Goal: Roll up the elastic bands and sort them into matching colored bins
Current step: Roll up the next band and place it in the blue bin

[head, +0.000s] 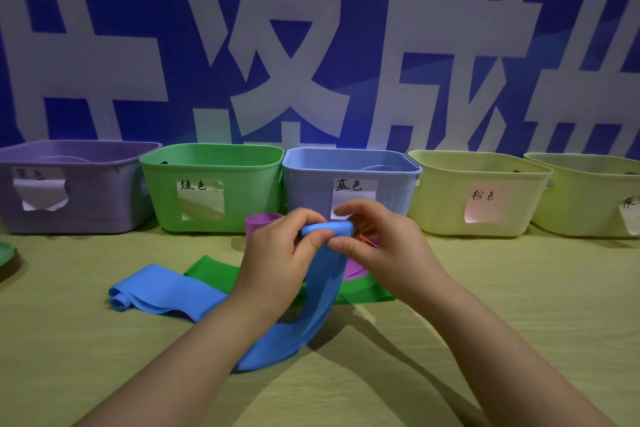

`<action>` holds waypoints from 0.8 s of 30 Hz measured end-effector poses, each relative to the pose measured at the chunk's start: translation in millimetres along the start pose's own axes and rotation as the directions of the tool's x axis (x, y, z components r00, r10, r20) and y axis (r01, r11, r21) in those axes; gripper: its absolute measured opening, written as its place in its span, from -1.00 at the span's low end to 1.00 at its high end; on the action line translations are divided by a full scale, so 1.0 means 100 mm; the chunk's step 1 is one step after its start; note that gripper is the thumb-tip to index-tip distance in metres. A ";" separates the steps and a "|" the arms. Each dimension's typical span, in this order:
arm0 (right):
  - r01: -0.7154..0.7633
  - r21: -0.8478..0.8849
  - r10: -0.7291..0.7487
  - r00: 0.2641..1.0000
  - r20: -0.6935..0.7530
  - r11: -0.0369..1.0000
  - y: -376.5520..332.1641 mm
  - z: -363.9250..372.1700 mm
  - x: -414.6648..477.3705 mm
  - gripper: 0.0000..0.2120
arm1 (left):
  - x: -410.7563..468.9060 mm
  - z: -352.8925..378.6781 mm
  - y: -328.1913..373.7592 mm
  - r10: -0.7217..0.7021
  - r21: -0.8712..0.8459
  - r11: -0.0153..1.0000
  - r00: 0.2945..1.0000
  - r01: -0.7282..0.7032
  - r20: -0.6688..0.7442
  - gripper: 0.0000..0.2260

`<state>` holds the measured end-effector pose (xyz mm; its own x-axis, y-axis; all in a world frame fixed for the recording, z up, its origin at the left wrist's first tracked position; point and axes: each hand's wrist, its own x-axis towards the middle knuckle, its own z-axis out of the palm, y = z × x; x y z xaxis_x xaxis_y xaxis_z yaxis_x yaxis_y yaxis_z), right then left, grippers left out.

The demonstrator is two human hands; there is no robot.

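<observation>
Rolling step, on the blue band (287,340). Pinching its rolled end (327,229) between left hand (273,260) and right hand (381,250), thumbs beneath, fingers curled over the top, raised off the table (519,305). Hanging from there toward 6 o'clock, then running back along the table out to 9 o'clock and ending in a small loose curl. Hidden behind the left wrist in between, so judged one strip rather than two. Barely begun, by the look: only a thin roll wound, most of the length loose.

Beneath, at 6 o'clock of the hands: a green band (214,270) lying flat, a purple band (353,269) partly on it. At 10 o'clock of the left hand, a purple roll (259,224) standing upright. Under the right fingers, something thin and reddish, too small to name.

Along the back, from 9 round to 3 o'clock: purple bin (97,215), green bin (249,204), blue bin (394,198), yellow bin (443,211), end bin (581,211). Blue bin at 12 o'clock, just behind the hands.

Next, probably: turn the roll further with the fingertips, feeding slack up evenly, keeping edges flush, avoiding a cone — and holding tension against springing open. Then carry forward to 12 o'clock and drop into the blue bin. Green and purple bands not yet rolled.
</observation>
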<state>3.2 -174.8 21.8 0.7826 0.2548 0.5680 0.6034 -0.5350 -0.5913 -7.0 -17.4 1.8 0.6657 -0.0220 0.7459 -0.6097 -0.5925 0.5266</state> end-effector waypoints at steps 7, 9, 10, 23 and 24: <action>0.017 -0.013 -0.017 1.000 -0.002 1.000 0.00 -0.02 0.01 -0.91 | -0.02 0.01 0.02 -0.049 -0.145 0.988 0.999 0.048 -0.005 -0.80; -0.002 0.024 0.001 1.000 0.018 1.000 -0.02 -0.03 0.00 -0.87 | -0.02 0.02 0.01 -0.027 -0.116 0.993 1.000 0.027 -0.003 -0.79; -0.012 0.042 0.011 0.999 0.030 0.999 -0.03 -0.03 -0.01 -0.84 | -0.02 0.02 0.01 -0.028 -0.108 0.994 1.000 0.028 -0.004 -0.80; -0.016 0.295 0.009 1.000 0.026 0.955 -0.05 -0.01 0.01 -0.84 | 0.00 -0.01 0.03 -0.089 -0.188 0.978 0.996 0.093 0.031 -0.87; -0.035 0.317 0.025 0.999 0.035 0.948 -0.05 -0.01 0.01 -0.85 | 0.01 -0.01 0.04 -0.091 -0.217 0.971 0.995 0.097 0.037 -0.87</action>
<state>0.6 -172.8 26.0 0.8024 0.2696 0.5325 0.5931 -0.2609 -0.7617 -9.3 -18.9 4.9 0.7335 0.0024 0.6796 -0.6213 -0.4031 0.6720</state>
